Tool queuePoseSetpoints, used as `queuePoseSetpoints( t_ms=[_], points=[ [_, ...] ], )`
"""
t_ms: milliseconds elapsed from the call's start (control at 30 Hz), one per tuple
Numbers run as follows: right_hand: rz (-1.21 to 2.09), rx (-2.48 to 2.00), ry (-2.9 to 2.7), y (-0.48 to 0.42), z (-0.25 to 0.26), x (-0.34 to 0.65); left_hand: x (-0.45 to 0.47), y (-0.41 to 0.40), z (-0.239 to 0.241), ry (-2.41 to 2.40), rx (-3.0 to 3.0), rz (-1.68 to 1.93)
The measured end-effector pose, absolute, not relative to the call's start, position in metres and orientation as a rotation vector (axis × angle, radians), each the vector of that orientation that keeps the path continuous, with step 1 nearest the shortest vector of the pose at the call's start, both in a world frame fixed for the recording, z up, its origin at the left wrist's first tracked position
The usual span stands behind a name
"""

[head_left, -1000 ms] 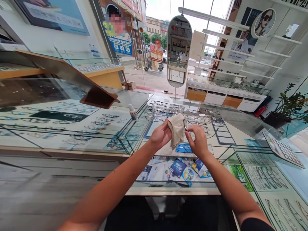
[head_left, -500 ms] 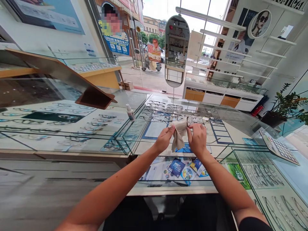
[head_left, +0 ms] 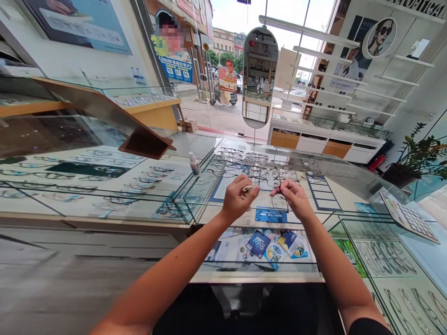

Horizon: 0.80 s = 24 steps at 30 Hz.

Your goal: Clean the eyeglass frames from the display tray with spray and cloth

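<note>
My left hand (head_left: 238, 199) is closed around a bunched beige cloth (head_left: 247, 189), most of it hidden in the fist. A pair of eyeglasses (head_left: 280, 203) hangs from my right hand (head_left: 295, 197), pinched between thumb and fingers, with one lens rim low over the counter. The two hands are a little apart above the glass counter. Beyond them, several pairs of eyeglasses (head_left: 256, 157) lie in rows on the counter top. A blue printed card (head_left: 271, 215) sits just below the held glasses.
A small white spray bottle (head_left: 194, 164) stands left on the glass. A brown angled stand (head_left: 146, 139) rises at the left, and an oval mirror (head_left: 259, 79) stands at the back. To the right are a calculator (head_left: 410, 216) and a potted plant (head_left: 401, 172).
The cloth, spread between both hands before, is now crumpled in my left hand. My hands have moved apart, and the eyeglasses show uncovered in my right hand.
</note>
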State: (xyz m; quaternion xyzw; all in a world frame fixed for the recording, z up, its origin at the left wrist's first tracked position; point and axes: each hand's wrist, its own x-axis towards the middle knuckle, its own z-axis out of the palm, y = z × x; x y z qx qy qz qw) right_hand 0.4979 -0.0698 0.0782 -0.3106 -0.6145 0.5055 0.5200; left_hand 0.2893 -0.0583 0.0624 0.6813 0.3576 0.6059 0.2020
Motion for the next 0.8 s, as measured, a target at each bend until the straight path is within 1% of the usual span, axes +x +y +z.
queuePoseSetpoints(
  t_ms=[233,400,567,667,733,800],
  points=[
    [1.565,-0.661,-1.488,-0.075,0.079,0.503,0.289,-0.069,0.058,0.909,2.029,1.606],
    [1.66,-0.65,-1.53,-0.078,0.083,0.505,0.286,-0.072,0.061,0.909,2.037,1.481],
    [1.604,-0.674,-1.597,-0.076,0.085,0.504,0.284,-0.068,0.062,0.867,2.083,1.439],
    [1.536,-0.677,-1.697,-0.073,0.098,0.506,0.279,-0.063,0.066,0.88,2.146,1.429],
    [1.398,-0.718,-1.833,-0.07,0.118,0.511,0.274,-0.058,0.077,0.915,2.176,1.47],
    [1.175,-0.776,-1.991,-0.068,0.146,0.52,0.268,-0.053,0.095,0.952,2.198,1.554]
  ],
)
